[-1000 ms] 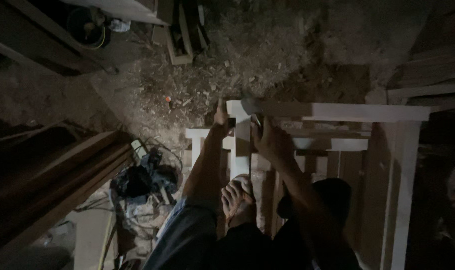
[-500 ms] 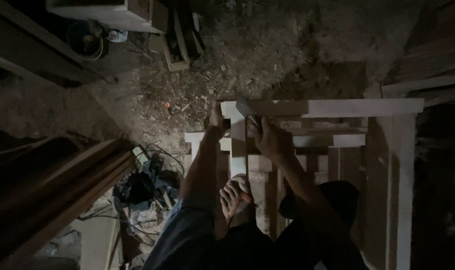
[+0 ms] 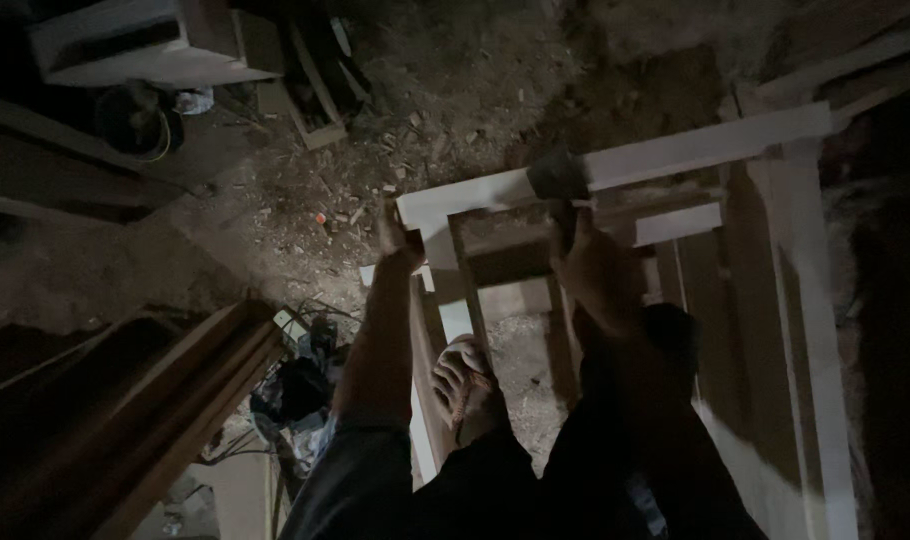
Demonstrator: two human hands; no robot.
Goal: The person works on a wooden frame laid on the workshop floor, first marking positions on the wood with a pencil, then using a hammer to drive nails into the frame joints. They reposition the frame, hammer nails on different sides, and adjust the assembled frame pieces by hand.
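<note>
Centre frame, head view: your two hands are on a pale wooden frame (image 3: 675, 150) standing on a dirt floor (image 3: 475, 80).
Left hand (image 3: 397, 240): clenched on the frame's near-left corner, fingers wrapped over the end of the top rail; forearm runs down to lower centre.
Right hand (image 3: 590, 265): right of centre, just below the top rail, closed around the handle of a dark tool.
Dark tool (image 3: 558, 178): blocky head resting against the top rail, about a third along from the left corner; too dim to tell what kind of tool it is.
Frame position: top rail slants from centre frame up to the upper right; a right post drops down the right side; inner slats and a shorter rail sit below the top rail.
Foot (image 3: 462, 385): your bare foot, lower centre, between the frame's uprights.
Lower left: long dark planks (image 3: 145, 420) lying diagonally; a heap of dark gear and cables (image 3: 300, 385) just right of them.
Upper left: pale box-shaped wooden piece (image 3: 145, 45); a round dark bucket (image 3: 135, 120) below it.
Upper centre: wood scraps (image 3: 315, 90) and chips scattered on the floor.
</note>
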